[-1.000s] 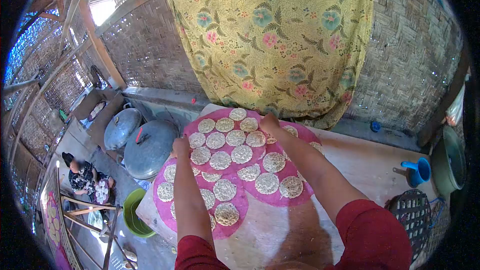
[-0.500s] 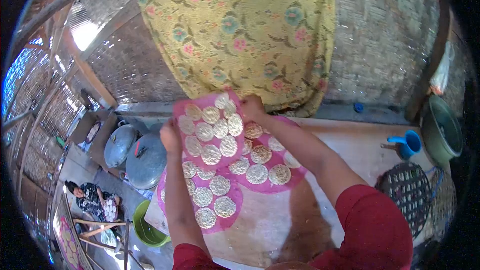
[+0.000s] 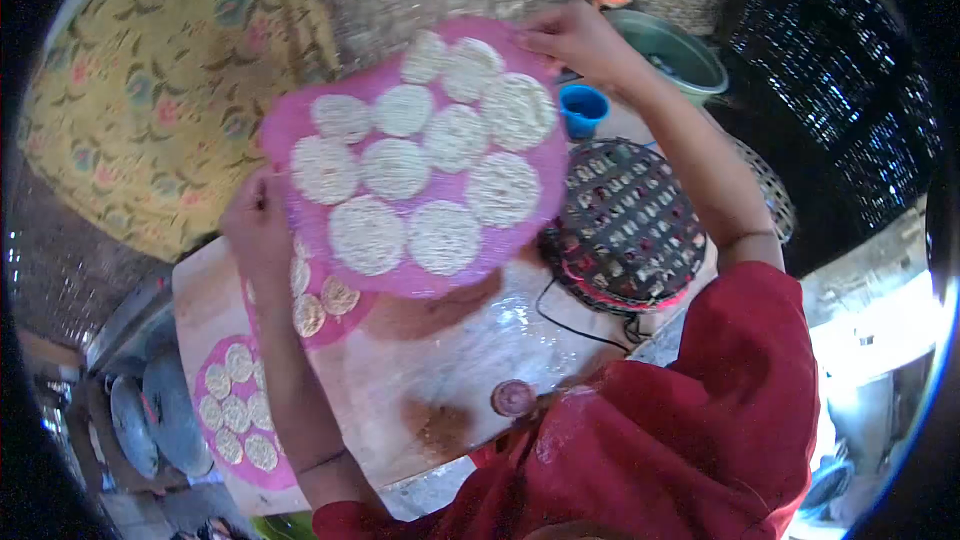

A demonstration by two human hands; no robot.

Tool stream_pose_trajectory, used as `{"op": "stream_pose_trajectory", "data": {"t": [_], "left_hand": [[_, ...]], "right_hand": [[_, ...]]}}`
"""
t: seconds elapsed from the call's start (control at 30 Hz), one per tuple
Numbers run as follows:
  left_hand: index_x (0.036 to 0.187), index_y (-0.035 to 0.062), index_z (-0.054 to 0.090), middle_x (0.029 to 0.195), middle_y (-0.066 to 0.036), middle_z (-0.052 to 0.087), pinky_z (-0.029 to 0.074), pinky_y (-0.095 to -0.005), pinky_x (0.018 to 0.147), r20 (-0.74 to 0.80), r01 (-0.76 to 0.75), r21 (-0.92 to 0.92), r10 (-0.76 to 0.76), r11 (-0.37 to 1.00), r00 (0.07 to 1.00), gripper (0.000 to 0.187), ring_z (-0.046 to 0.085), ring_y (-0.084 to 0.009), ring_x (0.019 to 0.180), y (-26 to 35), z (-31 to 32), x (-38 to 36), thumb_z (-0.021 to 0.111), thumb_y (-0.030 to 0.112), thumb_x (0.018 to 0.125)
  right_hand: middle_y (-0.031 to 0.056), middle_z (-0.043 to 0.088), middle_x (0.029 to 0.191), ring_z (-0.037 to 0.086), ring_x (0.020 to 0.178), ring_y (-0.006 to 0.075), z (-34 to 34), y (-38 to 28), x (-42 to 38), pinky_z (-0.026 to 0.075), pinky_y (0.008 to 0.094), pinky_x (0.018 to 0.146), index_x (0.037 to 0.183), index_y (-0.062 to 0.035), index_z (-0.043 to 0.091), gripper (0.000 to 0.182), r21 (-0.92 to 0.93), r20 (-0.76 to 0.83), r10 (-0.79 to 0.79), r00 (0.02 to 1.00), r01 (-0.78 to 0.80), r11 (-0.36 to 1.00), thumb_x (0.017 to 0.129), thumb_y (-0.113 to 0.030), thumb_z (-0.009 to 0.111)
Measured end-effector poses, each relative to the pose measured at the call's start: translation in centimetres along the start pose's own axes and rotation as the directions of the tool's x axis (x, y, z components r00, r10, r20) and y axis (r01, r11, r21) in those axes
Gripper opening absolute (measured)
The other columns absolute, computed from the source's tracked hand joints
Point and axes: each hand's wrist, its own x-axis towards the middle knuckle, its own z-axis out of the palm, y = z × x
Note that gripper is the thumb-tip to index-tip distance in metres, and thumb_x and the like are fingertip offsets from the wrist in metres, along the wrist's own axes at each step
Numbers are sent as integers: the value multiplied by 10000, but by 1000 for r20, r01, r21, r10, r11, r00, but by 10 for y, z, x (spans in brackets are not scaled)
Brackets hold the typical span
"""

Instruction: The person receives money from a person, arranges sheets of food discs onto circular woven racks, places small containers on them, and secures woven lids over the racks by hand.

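Observation:
Both hands hold up a pink plastic sheet (image 3: 448, 185) above the table. Several flat, round, cream-coloured dough discs (image 3: 396, 169) lie stuck on it, with a ridged surface. My left hand (image 3: 255, 210) is closed on the sheet's left edge. At the upper right corner, my right hand (image 3: 578, 45) pinches the edge between thumb and fingers. The raised sheet partly covers a second pink sheet with discs (image 3: 340, 295) on the table. Further left lies another pink sheet with discs (image 3: 235, 412), partly behind my left forearm.
A dark woven basket (image 3: 630, 225) with a pink lower edge stands at the table's (image 3: 400, 390) right. A cord runs beside it. Behind are a blue dipper (image 3: 582, 110) and a green tub (image 3: 670, 55). A small round purplish object (image 3: 513, 398) sits near the front edge. Large pots (image 3: 170, 415) stand left.
The view has swung to the right. My hands have carried a disc-covered pink sheet from over the other sheets toward the basket, spreading it wider.

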Motion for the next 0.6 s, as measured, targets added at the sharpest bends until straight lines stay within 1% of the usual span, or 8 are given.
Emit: {"op": "stream_pose_trajectory", "data": {"t": [0.03, 0.1, 0.17, 0.27, 0.33, 0.47, 0.57, 0.6], "left_hand": [[956, -22, 641, 749, -55, 621, 444, -257, 609, 67, 37, -9, -36, 999, 997, 157, 527, -92, 647, 17, 28, -9, 586, 95, 868], [956, -22, 639, 723, -64, 620, 444, -268, 600, 194, 78, -210, -37, 975, 980, 164, 539, -103, 634, 53, 79, -26, 569, 103, 877], [950, -20, 644, 752, -116, 648, 452, -288, 593, 405, 308, -411, -131, 858, 905, 168, 577, -134, 632, 76, 127, -50, 552, 102, 879], [933, -19, 649, 761, -155, 652, 466, -311, 599, 487, 304, -391, -84, 869, 869, 164, 605, -172, 631, 100, 187, -79, 551, 96, 871], [918, -16, 655, 787, -188, 651, 477, -329, 619, 543, 318, -376, -71, 870, 837, 160, 629, -216, 640, 126, 208, -99, 556, 97, 862], [915, -25, 655, 780, -208, 643, 483, -337, 606, 561, 258, -354, -17, 899, 828, 175, 639, -263, 631, 134, 250, -131, 564, 114, 861], [900, -26, 660, 743, -206, 638, 482, -335, 593, 598, 316, -321, -68, 893, 799, 181, 634, -251, 610, 127, 272, -150, 575, 129, 857], [900, -26, 660, 743, -206, 638, 482, -335, 593, 599, 314, -317, -68, 895, 798, 181, 634, -251, 610, 124, 276, -156, 575, 129, 857]], "right_hand": [[30, 633, 706, 537, 544, 59, -23, 23, -23, 473, 215, 495, 957, 18, 671, 221, -39, -22, 44, 999, -45, 998, 837, -165, 639], [24, 621, 694, 530, 551, 57, -60, 70, -70, 471, 226, 496, 949, 17, 669, 228, -18, -68, 170, 983, -172, 985, 842, -181, 639], [20, 613, 686, 533, 563, 60, -91, 94, -116, 469, 234, 502, 935, 13, 669, 223, -82, -69, 342, 937, -347, 934, 845, -189, 639], [46, 640, 687, 588, 588, 103, -117, 151, -176, 476, 260, 522, 902, 14, 681, 204, -111, -156, 406, 901, -424, 899, 806, -161, 642], [57, 636, 681, 594, 578, 112, -125, 171, -214, 490, 265, 514, 913, 21, 677, 194, 23, -188, 455, 871, -459, 888, 810, -137, 636], [58, 630, 675, 582, 541, 118, -128, 212, -257, 510, 274, 501, 909, 30, 673, 166, 65, -235, 531, 814, -532, 844, 816, -99, 627], [56, 631, 674, 582, 541, 116, -123, 242, -278, 509, 269, 496, 913, 32, 673, 170, 188, -222, 635, 740, -607, 772, 817, -103, 634], [55, 631, 670, 582, 541, 115, -118, 255, -286, 511, 272, 495, 929, 27, 673, 173, 238, -227, 603, 765, -556, 796, 807, -93, 646]]}}
